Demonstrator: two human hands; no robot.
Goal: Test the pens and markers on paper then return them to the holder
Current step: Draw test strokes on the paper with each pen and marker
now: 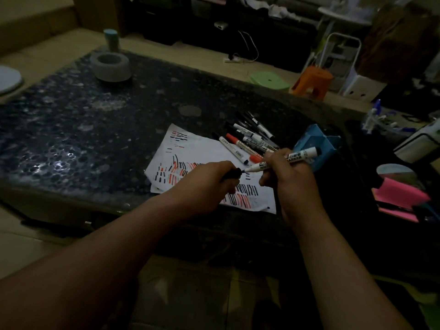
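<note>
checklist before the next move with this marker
1. Grip: the right hand holds the marker: ok.
2. Lid: the left hand holds the cap: ok.
3. Tip bare, just outside the cap: ok.
4. The paper lies under the hands, with blank space left: ok.
5. The holder upright, with room inside: cannot tell.
6. This marker already tested: cannot tell.

Left hand (210, 178), right hand (289, 179) bare; forearms (114, 248) bare to frame edge.
</note>
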